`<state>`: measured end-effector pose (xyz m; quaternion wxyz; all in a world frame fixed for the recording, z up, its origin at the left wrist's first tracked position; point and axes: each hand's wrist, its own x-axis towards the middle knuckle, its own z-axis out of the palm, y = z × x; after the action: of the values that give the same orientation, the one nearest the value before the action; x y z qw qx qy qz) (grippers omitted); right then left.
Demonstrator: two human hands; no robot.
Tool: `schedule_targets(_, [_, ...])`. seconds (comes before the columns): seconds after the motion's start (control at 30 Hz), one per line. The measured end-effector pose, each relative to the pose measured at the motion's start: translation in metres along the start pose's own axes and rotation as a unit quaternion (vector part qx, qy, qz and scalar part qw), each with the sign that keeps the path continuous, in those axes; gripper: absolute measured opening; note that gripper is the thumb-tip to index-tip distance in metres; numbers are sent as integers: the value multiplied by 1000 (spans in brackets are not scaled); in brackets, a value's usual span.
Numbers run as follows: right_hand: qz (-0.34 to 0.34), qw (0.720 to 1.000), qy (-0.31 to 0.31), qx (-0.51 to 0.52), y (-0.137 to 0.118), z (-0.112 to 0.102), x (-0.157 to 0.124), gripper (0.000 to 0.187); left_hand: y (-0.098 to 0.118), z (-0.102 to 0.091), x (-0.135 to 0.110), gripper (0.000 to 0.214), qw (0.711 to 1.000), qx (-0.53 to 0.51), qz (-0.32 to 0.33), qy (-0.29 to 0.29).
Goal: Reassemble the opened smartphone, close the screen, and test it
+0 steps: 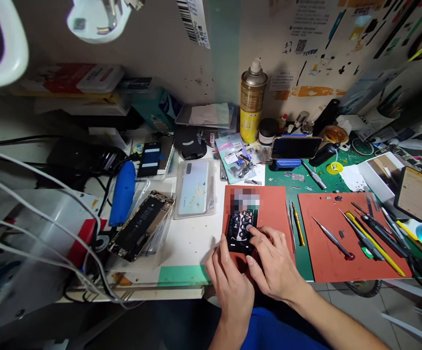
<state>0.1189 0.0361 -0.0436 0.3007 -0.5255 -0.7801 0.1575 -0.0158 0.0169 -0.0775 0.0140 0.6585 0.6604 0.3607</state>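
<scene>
A smartphone (240, 228) with a lit number keypad on its screen lies on a red-brown mat (274, 209). The top of its screen is blurred out. My left hand (231, 282) grips the phone's lower left edge, its fingers bent and partly hidden. Over the right side of the screen reaches my right hand (276, 265), with the index fingertip at the keypad and the thumb by the lower edge. This hand holds nothing. Just right of the mat lie a gold screwdriver (298, 223) and thin tweezers (290, 218).
Left of the mat are a white-backed phone (195, 188), an opened phone (141, 226) and a blue tool handle (122, 193). Screwdrivers and a yellow pen-like tool (375, 243) lie on a second mat (320, 257). A spray can (253, 102) stands behind. Cables (46, 199) cross the left.
</scene>
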Motion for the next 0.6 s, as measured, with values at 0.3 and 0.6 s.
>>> schedule_targets(0.3, [-13,999,33,10,1,-2,-2,27,-1,-1,0,74,1000,4,7,-8])
schedule_targets(0.6, [47,983,138,109,6,4,-14,23,4,0,4,90,999,36,-4,-23])
